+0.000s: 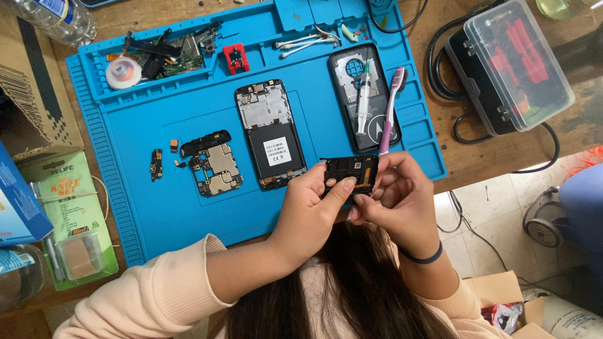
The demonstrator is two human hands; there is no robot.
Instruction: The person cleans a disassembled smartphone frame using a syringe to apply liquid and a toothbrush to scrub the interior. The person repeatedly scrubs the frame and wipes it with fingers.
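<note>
Both my hands hold a small black phone part with a square hole, just above the near edge of the blue work mat. My left hand grips its left end, thumb on its face. My right hand pinches its right end. On the mat just beyond lies an opened phone body with its battery showing. Left of it rests a circuit board and a small connector board.
A black back cover with a syringe and a pink toothbrush lies at the mat's right. Loose parts, a solder wick spool and cotton swabs fill the top trays. A clear plastic case sits on cables at right.
</note>
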